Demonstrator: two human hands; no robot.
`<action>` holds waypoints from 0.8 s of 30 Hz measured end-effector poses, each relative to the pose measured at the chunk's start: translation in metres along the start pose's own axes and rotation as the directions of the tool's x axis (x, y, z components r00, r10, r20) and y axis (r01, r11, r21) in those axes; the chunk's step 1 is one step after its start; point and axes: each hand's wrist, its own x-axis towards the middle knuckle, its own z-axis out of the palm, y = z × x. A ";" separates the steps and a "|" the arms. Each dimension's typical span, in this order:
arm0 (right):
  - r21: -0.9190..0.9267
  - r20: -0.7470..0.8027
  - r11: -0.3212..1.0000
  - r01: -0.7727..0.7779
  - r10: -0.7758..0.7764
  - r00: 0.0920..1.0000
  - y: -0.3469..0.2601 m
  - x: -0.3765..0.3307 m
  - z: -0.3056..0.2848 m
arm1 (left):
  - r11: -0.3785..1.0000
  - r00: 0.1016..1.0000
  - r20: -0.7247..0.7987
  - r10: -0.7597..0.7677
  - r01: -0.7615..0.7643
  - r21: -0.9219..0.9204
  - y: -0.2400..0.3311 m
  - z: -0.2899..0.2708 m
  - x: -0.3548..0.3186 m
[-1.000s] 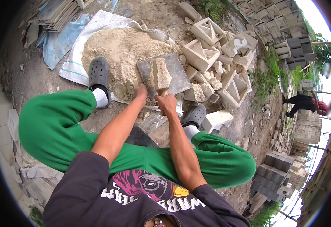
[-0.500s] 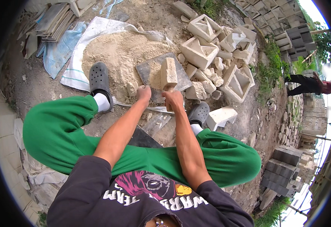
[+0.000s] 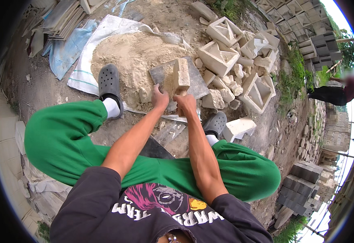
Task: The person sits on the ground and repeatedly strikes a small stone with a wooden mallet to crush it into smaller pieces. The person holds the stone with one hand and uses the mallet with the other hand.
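My right hand (image 3: 185, 104) is wrapped around the short handle of a dusty wooden mallet (image 3: 181, 75). The mallet's blocky head rises over a dark flat slab (image 3: 197, 77) and hides part of it. Beside the slab's near left edge is my left hand (image 3: 160, 98), its fingers loosely apart and pointing forward; nothing shows in it. Pale crumbs (image 3: 167, 82) lie on the slab just beyond that hand. A chunk of pale stone (image 3: 145, 95) sits to its left, at the border of a heap of sandy rubble (image 3: 120, 54).
The heap rests on a white woven sheet (image 3: 79, 77) next to a blue sheet (image 3: 65, 52). Hollow cast blocks (image 3: 218, 57) and broken pieces are piled at right, with a pale block (image 3: 238, 128) nearer. My clogs (image 3: 109, 81) flank the slab. Another person (image 3: 334, 94) stands far right.
My left hand has moved slightly forward and right, and its fingers have loosened. My right hand still holds the mallet in about the same place. The far person has shifted posture.
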 end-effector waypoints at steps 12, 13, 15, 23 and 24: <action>0.052 0.131 0.997 -0.058 0.051 0.990 -0.015 0.013 -0.007 | 0.995 0.997 -0.070 -0.044 0.038 -0.095 -0.029 0.020 0.002; 0.071 0.159 0.994 -0.088 0.076 0.984 -0.017 0.012 -0.014 | 0.997 0.996 -0.070 -0.062 0.058 -0.060 -0.030 0.019 -0.001; 0.107 0.088 0.994 -0.025 0.016 0.996 -0.023 0.014 -0.019 | 0.989 0.992 0.014 -0.126 0.127 -0.075 -0.023 0.012 -0.006; -0.021 0.048 0.995 0.099 -0.098 0.994 0.012 0.034 0.000 | 0.938 0.939 0.147 -0.312 0.329 -0.106 -0.049 0.028 -0.008; -0.092 0.112 0.995 0.041 -0.031 0.993 0.013 0.037 0.000 | 0.922 0.930 0.148 -0.337 0.358 -0.148 -0.050 0.030 -0.013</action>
